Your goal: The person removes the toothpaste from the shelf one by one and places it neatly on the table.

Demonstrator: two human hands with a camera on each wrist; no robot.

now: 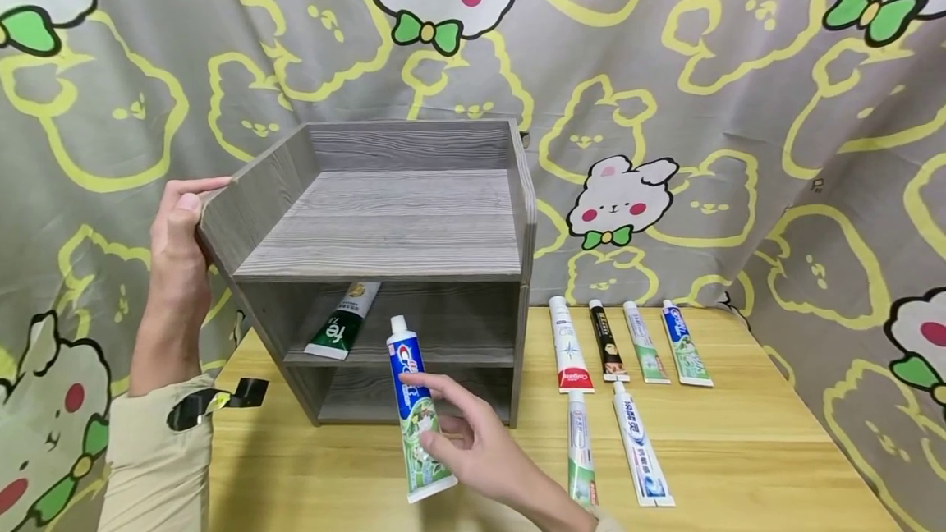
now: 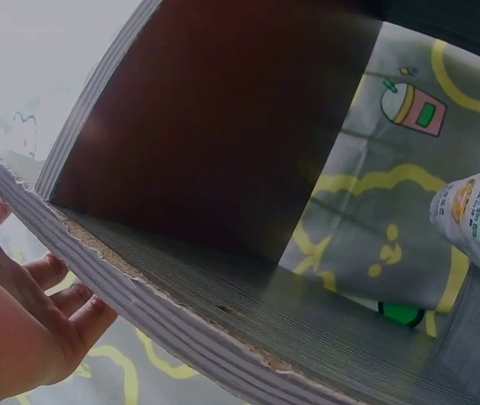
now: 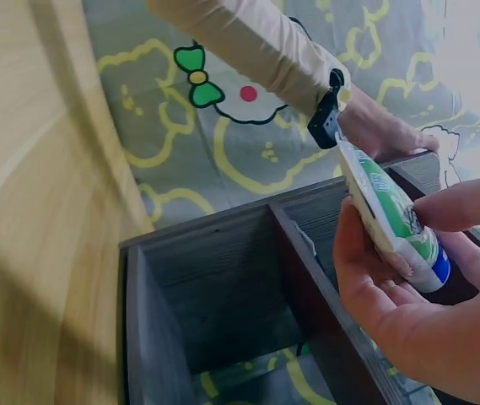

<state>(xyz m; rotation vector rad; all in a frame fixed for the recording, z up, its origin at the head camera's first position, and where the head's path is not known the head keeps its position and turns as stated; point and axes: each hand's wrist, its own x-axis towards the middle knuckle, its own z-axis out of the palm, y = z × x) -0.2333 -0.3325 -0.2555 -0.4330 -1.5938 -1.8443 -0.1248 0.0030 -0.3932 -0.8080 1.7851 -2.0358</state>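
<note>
My right hand point(image 1: 484, 446) holds a blue and green Crest toothpaste tube point(image 1: 405, 360), thumb on one side and fingers on the other. The tube stands cap up in front of a grey wood-grain shelf unit point(image 1: 399, 224). In the right wrist view the same tube point(image 3: 391, 211) sits between thumb and fingers. At the unit's left side panel, my left hand point(image 1: 180, 245) grips the upper front edge; the left wrist view has this hand point(image 2: 33, 312) at the panel's rough edge. A dark green and white tube point(image 1: 346, 323) lies on the middle shelf, at its left.
Right of the unit, several toothpaste tubes lie on the wooden table point(image 1: 769, 433). The back row includes a red and white Colgate tube point(image 1: 569, 347) and a black tube point(image 1: 608, 343); a white and blue tube point(image 1: 641, 450) lies nearer. A patterned curtain point(image 1: 591, 105) hangs behind.
</note>
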